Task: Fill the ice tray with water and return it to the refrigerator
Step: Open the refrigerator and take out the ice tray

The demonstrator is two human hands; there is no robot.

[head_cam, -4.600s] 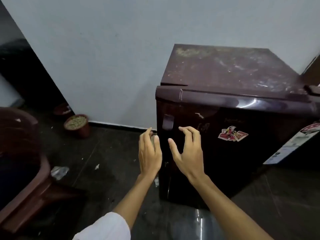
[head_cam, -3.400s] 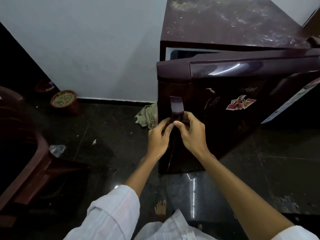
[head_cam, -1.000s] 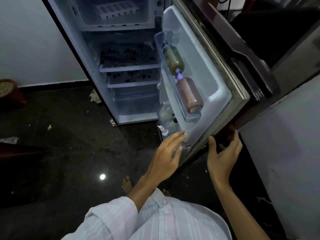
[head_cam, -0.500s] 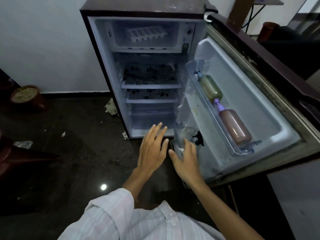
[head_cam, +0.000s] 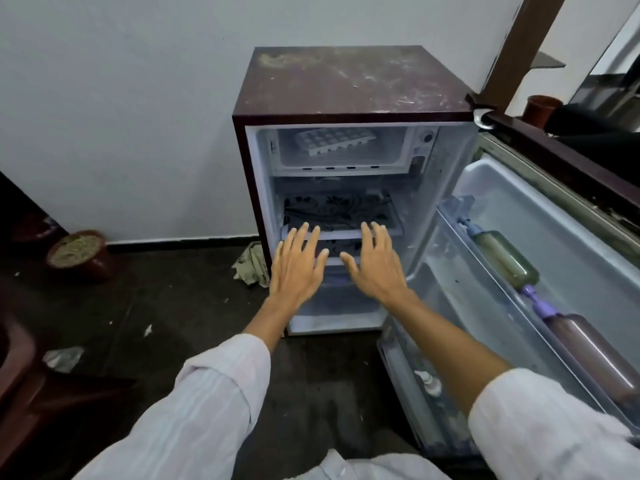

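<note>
A: What is nearest the camera?
B: The left hand and right hand, fingers spread and holding nothing, in front of the open refrigerator's patterned shelves.

A: Around them?
B: A green bottle and a brown bottle lie in the door rack at right. A crumpled cloth and a pot sit on the floor at left.

A: The ice tray?
B: In the top freezer compartment, untouched. The label beside it is too blurred to read.
</note>
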